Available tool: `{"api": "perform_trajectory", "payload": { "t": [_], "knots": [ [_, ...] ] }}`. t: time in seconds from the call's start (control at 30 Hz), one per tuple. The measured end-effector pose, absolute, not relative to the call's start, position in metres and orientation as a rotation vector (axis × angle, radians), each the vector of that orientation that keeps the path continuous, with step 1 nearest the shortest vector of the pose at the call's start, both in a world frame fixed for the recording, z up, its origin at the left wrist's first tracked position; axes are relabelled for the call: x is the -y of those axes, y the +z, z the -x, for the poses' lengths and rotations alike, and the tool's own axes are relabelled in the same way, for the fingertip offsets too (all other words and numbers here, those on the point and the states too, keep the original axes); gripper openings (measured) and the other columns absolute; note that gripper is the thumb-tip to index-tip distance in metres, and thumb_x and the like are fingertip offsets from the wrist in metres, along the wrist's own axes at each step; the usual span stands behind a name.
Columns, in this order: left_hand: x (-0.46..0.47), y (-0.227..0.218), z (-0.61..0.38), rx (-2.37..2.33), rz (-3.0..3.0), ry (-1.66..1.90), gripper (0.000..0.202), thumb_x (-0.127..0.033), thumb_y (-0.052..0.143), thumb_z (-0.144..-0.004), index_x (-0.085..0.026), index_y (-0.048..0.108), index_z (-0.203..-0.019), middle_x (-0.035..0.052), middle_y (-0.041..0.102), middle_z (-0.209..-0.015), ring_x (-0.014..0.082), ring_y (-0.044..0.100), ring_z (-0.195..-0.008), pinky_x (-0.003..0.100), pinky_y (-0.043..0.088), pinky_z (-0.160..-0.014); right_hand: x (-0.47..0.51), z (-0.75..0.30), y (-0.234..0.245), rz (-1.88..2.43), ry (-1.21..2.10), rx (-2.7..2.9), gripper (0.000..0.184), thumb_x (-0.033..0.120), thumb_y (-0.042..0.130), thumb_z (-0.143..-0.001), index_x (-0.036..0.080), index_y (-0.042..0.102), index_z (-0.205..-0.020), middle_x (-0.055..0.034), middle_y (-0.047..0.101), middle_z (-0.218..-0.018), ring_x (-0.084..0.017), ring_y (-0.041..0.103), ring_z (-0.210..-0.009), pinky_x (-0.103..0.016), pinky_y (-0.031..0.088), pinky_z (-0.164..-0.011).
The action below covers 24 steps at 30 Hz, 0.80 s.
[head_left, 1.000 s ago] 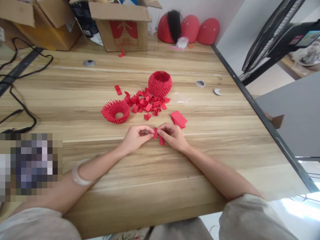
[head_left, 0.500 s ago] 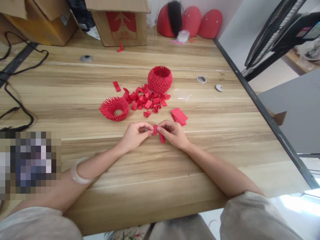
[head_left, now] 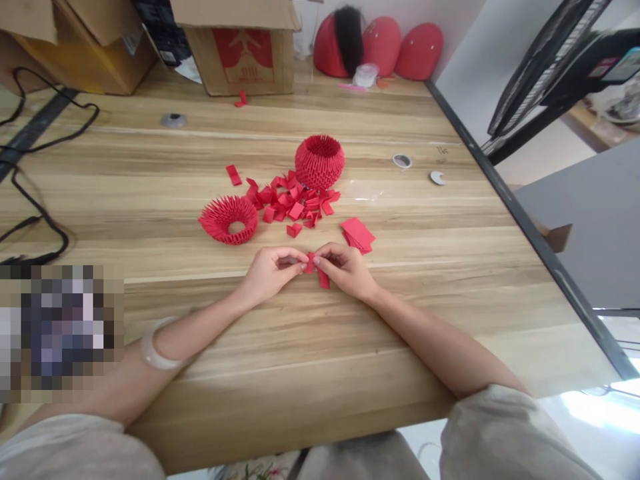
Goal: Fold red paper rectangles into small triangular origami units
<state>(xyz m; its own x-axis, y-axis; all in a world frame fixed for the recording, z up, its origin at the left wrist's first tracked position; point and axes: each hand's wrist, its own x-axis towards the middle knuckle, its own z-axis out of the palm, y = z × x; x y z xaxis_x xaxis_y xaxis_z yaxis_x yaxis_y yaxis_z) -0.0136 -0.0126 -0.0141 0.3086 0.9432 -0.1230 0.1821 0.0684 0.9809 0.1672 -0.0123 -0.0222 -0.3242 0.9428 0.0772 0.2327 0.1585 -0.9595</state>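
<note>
My left hand [head_left: 273, 271] and my right hand [head_left: 345, 269] meet over the wooden table [head_left: 310, 347], both pinched on a small red paper piece [head_left: 320, 272] held between their fingertips. Just beyond them lies a pile of folded red paper pieces [head_left: 293, 200]. A flat spiky red paper ring [head_left: 229, 219] sits to the left of the pile. A taller round red paper bowl [head_left: 320, 160] stands behind it. A small stack of red paper slips [head_left: 358, 235] lies close to my right hand.
Cardboard boxes [head_left: 240, 47] stand along the far edge, with red rounded objects [head_left: 400, 50] at the back right. Black cables [head_left: 35, 193] run over the left side. Two small tape rolls [head_left: 401, 161] lie right of the bowl. The table's right edge [head_left: 525, 220] has a dark rim.
Both hands stay pinched on the red piece in nearly the same spot. Only the camera view has shifted slightly.
</note>
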Motion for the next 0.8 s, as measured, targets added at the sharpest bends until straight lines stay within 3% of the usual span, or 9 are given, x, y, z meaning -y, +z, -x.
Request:
{"api": "perform_trajectory", "payload": {
  "t": [0.3, 0.8],
  "knots": [
    [0.0136, -0.0089, 0.0119, -1.163, -1.403, 0.837, 0.017, -0.026, 0.068, -0.068, -0.013, 0.069, -0.079, 0.0056, 0.072, -0.080, 0.0168, 0.067, -0.073, 0.028, 0.054, -0.072, 0.0141, -0.1669, -0.0202, 1.136, 1.221, 1.721, 0.022, 0.035, 0.057, -0.080, 0.015, 0.061, -0.072, 0.0002, 0.055, -0.059, -0.008, 0.045, -0.051, -0.021, 0.036, -0.049],
    [0.0153, -0.0097, 0.0100, -1.176, -1.518, 0.902, 0.022, -0.028, 0.067, -0.070, -0.012, 0.072, -0.084, 0.0088, 0.072, -0.088, 0.0168, 0.065, -0.073, 0.026, 0.053, -0.068, 0.0126, -0.1670, -0.0180, 1.096, 1.301, 1.600, 0.024, 0.037, 0.059, -0.078, 0.015, 0.060, -0.068, -0.0008, 0.056, -0.059, -0.009, 0.048, -0.052, -0.022, 0.039, -0.050]
  ]
}}
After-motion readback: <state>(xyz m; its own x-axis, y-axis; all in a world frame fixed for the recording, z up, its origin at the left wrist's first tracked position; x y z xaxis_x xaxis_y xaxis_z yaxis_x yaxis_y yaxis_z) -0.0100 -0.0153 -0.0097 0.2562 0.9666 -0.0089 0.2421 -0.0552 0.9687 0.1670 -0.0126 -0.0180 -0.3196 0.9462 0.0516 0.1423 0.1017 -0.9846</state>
